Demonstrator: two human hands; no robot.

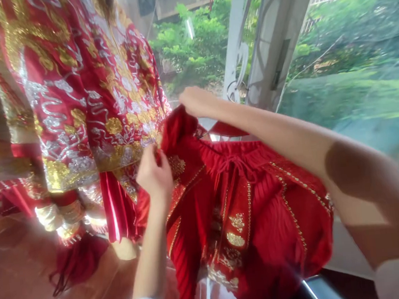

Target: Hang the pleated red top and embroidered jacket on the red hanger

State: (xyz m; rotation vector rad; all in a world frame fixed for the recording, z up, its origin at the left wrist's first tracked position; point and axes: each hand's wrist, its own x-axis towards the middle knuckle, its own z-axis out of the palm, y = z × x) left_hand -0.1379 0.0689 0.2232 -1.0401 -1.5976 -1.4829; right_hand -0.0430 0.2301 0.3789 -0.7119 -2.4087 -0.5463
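The bare right forearm crosses closest to the lens from the lower right, a white sleeve at its edge, and leads up to the right hand [195,101]. Its fingers are closed on the top edge of a red pleated skirt [261,218], holding that corner lifted. Lower and to the left, the left hand [154,172] rises from a white cuff, its fingers pinched together on a fold of the same skirt, just beside a round gold emblem [177,165]. The skirt hangs between and below both hands, spread out to the right, with gold trim running down its panels and a red drawstring bow [236,165] at the waistband. To the left, touching the skirt's bunched edge, hangs an embroidered red jacket [86,99] thick with gold and silver stitching. Beneath it lies a glossy reddish floor [30,285]. Behind the hands stands a white window frame [242,38], with green trees [197,47] beyond the glass.
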